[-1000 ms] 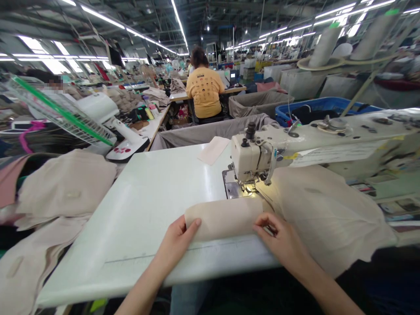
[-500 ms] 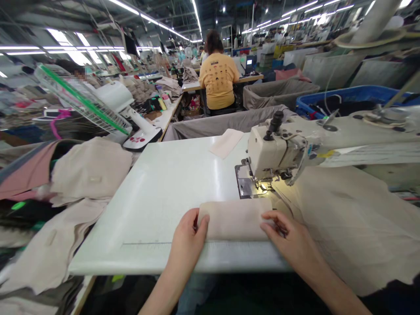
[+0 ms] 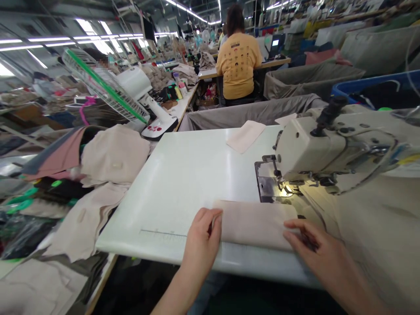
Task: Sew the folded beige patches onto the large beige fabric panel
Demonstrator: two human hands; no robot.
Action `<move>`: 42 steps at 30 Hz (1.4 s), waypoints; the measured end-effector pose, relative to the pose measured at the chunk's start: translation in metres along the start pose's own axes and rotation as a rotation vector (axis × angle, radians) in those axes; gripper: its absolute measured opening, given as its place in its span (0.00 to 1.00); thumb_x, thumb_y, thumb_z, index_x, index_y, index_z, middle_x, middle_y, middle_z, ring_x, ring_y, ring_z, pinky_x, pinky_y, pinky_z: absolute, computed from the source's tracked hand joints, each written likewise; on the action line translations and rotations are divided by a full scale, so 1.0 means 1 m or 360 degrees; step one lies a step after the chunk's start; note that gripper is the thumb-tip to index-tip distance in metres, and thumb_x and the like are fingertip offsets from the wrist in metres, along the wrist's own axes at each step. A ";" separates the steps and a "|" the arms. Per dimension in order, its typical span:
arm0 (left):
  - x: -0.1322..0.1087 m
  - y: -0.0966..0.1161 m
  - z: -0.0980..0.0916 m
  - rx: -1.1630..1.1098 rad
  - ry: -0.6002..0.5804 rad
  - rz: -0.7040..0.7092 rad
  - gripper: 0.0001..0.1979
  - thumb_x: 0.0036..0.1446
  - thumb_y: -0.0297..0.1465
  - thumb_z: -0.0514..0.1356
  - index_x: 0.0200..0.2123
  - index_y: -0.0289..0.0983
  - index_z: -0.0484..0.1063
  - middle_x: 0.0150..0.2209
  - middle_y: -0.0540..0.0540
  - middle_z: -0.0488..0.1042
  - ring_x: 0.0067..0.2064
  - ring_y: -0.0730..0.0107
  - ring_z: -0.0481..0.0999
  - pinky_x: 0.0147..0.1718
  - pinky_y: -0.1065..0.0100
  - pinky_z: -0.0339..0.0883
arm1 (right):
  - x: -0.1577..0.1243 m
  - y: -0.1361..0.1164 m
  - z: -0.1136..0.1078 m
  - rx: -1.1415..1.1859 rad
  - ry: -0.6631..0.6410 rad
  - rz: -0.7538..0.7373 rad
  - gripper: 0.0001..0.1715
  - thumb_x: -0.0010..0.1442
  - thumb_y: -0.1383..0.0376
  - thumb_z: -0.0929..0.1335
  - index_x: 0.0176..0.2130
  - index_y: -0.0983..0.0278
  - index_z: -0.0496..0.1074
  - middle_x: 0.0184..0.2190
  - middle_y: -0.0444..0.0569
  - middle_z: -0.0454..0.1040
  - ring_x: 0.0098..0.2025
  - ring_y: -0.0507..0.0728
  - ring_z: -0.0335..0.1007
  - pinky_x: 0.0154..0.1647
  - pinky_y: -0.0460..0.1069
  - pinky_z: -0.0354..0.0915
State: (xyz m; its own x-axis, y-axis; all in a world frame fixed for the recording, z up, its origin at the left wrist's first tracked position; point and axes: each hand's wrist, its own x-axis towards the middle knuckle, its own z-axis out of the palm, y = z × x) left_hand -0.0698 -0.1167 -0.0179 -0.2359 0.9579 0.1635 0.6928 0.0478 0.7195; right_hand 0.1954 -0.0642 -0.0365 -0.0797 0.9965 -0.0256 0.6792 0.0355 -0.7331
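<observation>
A beige rectangular fabric piece [image 3: 256,223] lies near the front edge of the white work table [image 3: 183,175], just below the sewing machine's lit needle area. My left hand [image 3: 205,232] pinches its left end between thumb and fingers. At the other end, my right hand [image 3: 311,245] has thumb and fingers closed on the fabric's right edge. The sewing machine [image 3: 305,148] stands beyond my right hand, its metal plate [image 3: 267,181] apart from the fabric. To the right, a large beige cloth [image 3: 380,227] spreads beside the machine.
Another small beige piece [image 3: 246,135] lies at the table's back. Stacked beige panels [image 3: 114,153] and a tilted white fan [image 3: 134,85] stand left. A grey cloth-lined bin [image 3: 229,118] borders the far edge; a person in a yellow shirt [image 3: 239,65] sits beyond. A blue tub [image 3: 341,89] is at right.
The whole view has shifted, so the table and machine sit differently in it. Both hands keep their hold on the fabric's two ends, and the piece stays near the table's front.
</observation>
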 end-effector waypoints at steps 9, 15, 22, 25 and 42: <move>0.004 -0.003 0.002 0.0056 -0.0007 0.0017 0.11 0.65 0.30 0.55 0.40 0.39 0.78 0.34 0.46 0.74 0.35 0.66 0.75 0.36 0.65 0.72 | 0.002 0.012 -0.003 -0.0100 -0.0119 -0.0046 0.18 0.53 0.46 0.69 0.35 0.53 0.79 0.18 0.41 0.72 0.18 0.55 0.68 0.19 0.47 0.64; 0.005 -0.004 0.003 0.0072 -0.0023 0.0011 0.11 0.65 0.29 0.54 0.40 0.40 0.78 0.34 0.46 0.74 0.36 0.66 0.75 0.37 0.64 0.73 | 0.000 0.009 -0.001 -0.0082 -0.0059 0.0014 0.18 0.52 0.46 0.69 0.34 0.53 0.79 0.19 0.41 0.72 0.19 0.55 0.69 0.21 0.47 0.66; 0.007 -0.003 0.003 0.0094 -0.0038 0.0010 0.11 0.65 0.30 0.54 0.41 0.39 0.78 0.34 0.46 0.74 0.36 0.66 0.75 0.38 0.64 0.73 | -0.005 -0.001 -0.001 -0.0062 0.0010 0.0064 0.17 0.54 0.47 0.68 0.35 0.53 0.79 0.19 0.41 0.70 0.20 0.55 0.66 0.26 0.49 0.67; 0.007 -0.003 0.003 0.0105 -0.0036 0.0015 0.11 0.65 0.29 0.54 0.41 0.40 0.78 0.34 0.46 0.74 0.36 0.65 0.76 0.38 0.64 0.74 | -0.006 -0.003 -0.002 -0.0052 -0.0016 0.0079 0.17 0.55 0.47 0.68 0.35 0.53 0.78 0.19 0.40 0.70 0.21 0.55 0.67 0.27 0.49 0.67; 0.018 -0.006 0.002 0.0207 0.0014 0.0196 0.15 0.65 0.37 0.54 0.37 0.38 0.79 0.32 0.47 0.75 0.32 0.67 0.77 0.33 0.66 0.74 | 0.002 -0.006 -0.004 0.0105 -0.0046 0.0062 0.18 0.61 0.50 0.66 0.41 0.57 0.78 0.32 0.45 0.80 0.31 0.55 0.75 0.34 0.47 0.69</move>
State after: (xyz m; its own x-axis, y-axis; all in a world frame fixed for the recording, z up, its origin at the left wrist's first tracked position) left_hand -0.0768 -0.0995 -0.0200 -0.1494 0.9564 0.2511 0.7990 -0.0328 0.6004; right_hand 0.1938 -0.0619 -0.0294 -0.0762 0.9944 -0.0739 0.6328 -0.0090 -0.7742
